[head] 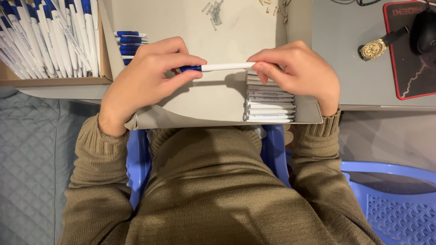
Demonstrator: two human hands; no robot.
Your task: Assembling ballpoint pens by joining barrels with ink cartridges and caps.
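Pen held level between two hands, centre frame.
Left hand (pixel 145 77) pinches the blue end, right hand (pixel 297 68) the white end of the pen (pixel 218 67), above a grey tray (pixel 218 106) holding stacked white barrels (pixel 270 102); box of pens (pixel 50 41) upper left.

Our olive-brown knit sweater, seen from above

We wear a long-sleeved sweater in a dull olive-brown, knit fine and smooth across the chest and upper arms, where it falls in soft folds. Both sleeves end in ribbed cuffs, with a thicker, ridged knit that gathers snugly at the wrists. Our left hand (pixel 145 79) and right hand (pixel 299 72) are bare, with no rings, watch or gloves to be seen, and the fingernails are short and unpainted.
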